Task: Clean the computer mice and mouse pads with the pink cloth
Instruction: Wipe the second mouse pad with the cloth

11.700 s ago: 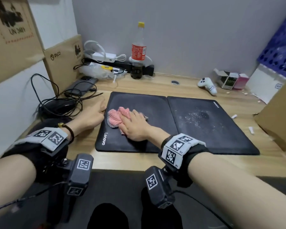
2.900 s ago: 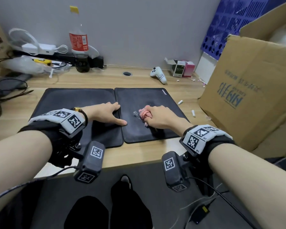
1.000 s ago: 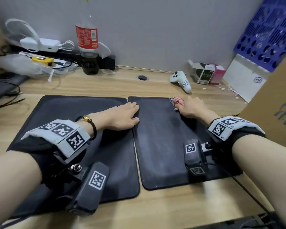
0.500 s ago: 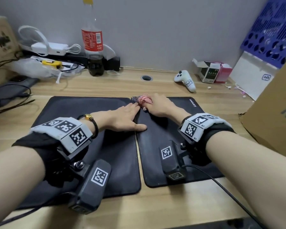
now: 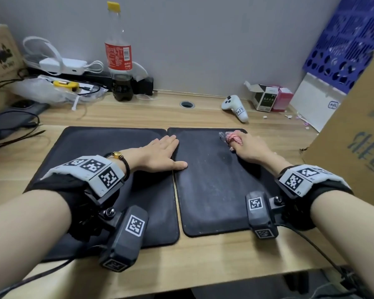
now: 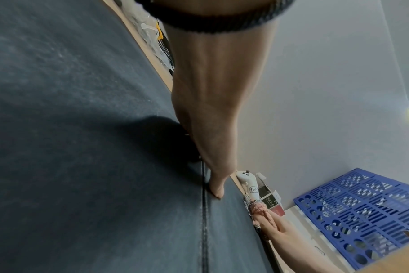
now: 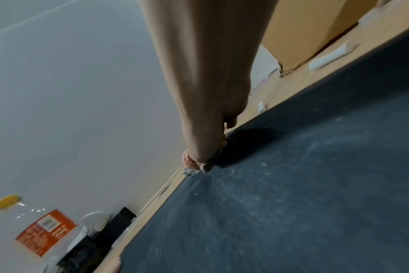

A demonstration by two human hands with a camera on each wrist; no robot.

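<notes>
The step in hand is the wiping of the right mouse pad (image 5: pixel 214 182), the dark pad at lower centre-right of the head view. The right hand (image 5: pixel 252 151) has its grip curled tight round the bunched pink cloth (image 5: pixel 233 138), whose pink folds and checked edge poke out past the knuckles, and presses it onto the pad's far right corner, right of centre in the frame. The right wrist view shows the cloth pinned between fingers and pad, with pale dusty streaks across the dark surface nearer the camera.

The left hand (image 5: pixel 160 154) holds nothing: its grip is fully open, palm down and fingers straight, lying across the seam where the left mouse pad (image 5: pixel 99 160) meets the right one, thumb on the right pad. It seems to steady both pads.

No computer mouse can be made out with certainty; only cables (image 5: pixel 11 126) show at the left edge of the frame.

Judging by the streaks, this pad is only partly clean. The next move calls for drawing the cloth back from the far corner toward the near edge with firm, even pressure, over the streaked middle, while the flat hand keeps the pad from sliding on the bench (image 5: pixel 203 266).
</notes>
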